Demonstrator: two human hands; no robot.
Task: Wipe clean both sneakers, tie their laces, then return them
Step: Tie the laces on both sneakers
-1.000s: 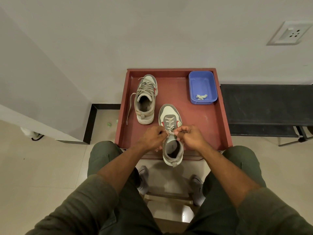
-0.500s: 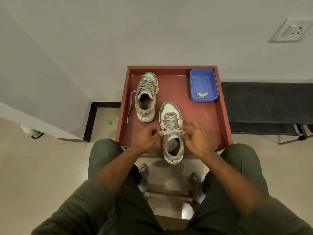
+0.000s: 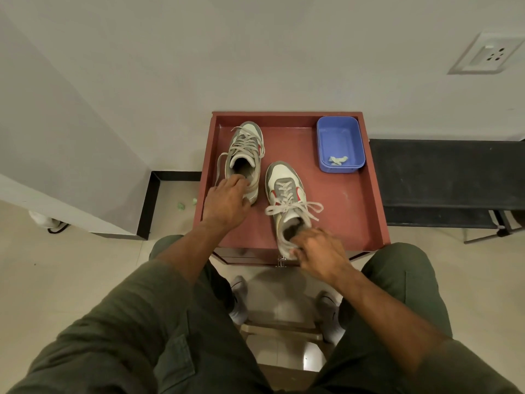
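Head view only. Landmark: red tray-topped worktop (image 3: 366, 223), set against the wall. Two grey-and-white sneakers stand on it, toes toward the wall. Near sneaker (image 3: 287, 203) sits at the worktop's front centre, heel just over the front edge; its laces are tied in a bow (image 3: 294, 207) spread across the tongue, so that tie looks done. Far sneaker (image 3: 245, 157) sits toward the back-left corner; its laces (image 3: 245, 145) lie loose over the tongue and one end trails down the left side, so that shoe remains to be tied. Wiping: cannot confirm from here; a blue tub (image 3: 339, 145) at the back-right corner holds a small crumpled scrap (image 3: 338, 160), possibly a used wipe. Judged roughly midway: one tie left, then both shoes to return. Left hand (image 3: 225, 201) reaches to the far sneaker's heel, fingers (image 3: 235, 182) curled over the collar rim, touching it; whether they truly grip it I cannot tell. Right hand (image 3: 318, 253) rests at the near sneaker's heel, fingers bent at the collar edge; motion blur hides whether they pinch the heel or merely touch. Neither hand holds a cloth.
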